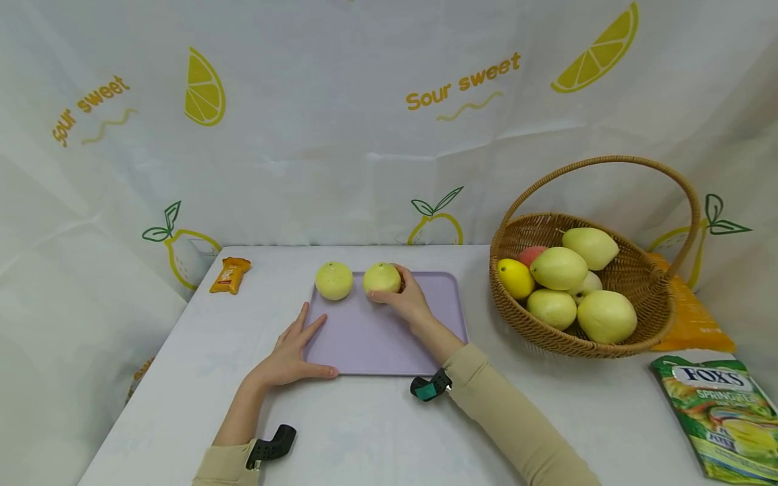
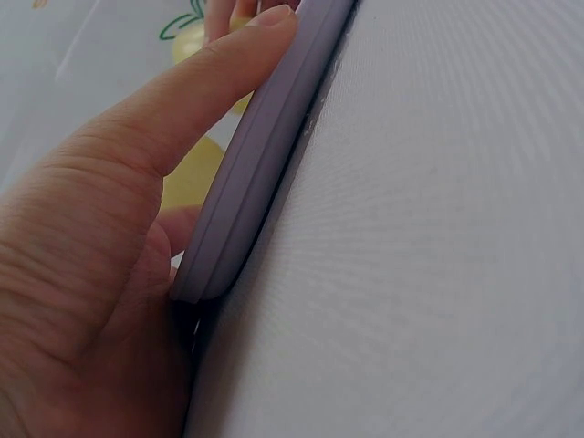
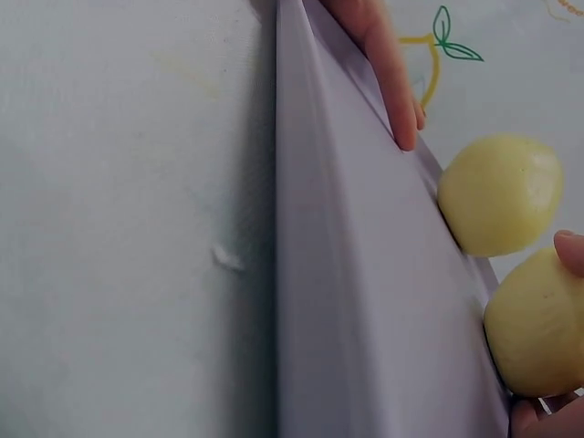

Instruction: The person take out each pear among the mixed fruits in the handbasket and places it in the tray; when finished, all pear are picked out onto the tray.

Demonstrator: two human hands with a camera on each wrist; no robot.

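Observation:
A purple tray (image 1: 371, 344) lies on the white table. The left hand (image 1: 287, 358) rests at its near left corner with fingers spread, thumb along the front edge; in the left wrist view that thumb lies on the rim (image 2: 239, 201). One pale yellow-green fruit (image 1: 333, 281) sits at the tray's back left corner. The right hand (image 1: 413, 304) grips a second such fruit (image 1: 381, 281) from the right, thumb in front and fingers behind, just beside the first. Both fruits, one upper (image 3: 500, 194) and one lower (image 3: 538, 324), show in the right wrist view.
A wicker basket (image 1: 547, 332) with several pale fruits, a yellow lemon (image 1: 515, 278) and a red fruit (image 1: 531, 255) stands at the right. An orange packet (image 1: 695, 317) lies behind it, a green pouch (image 1: 720, 418) in front. A small orange packet (image 1: 230, 275) lies at the back left.

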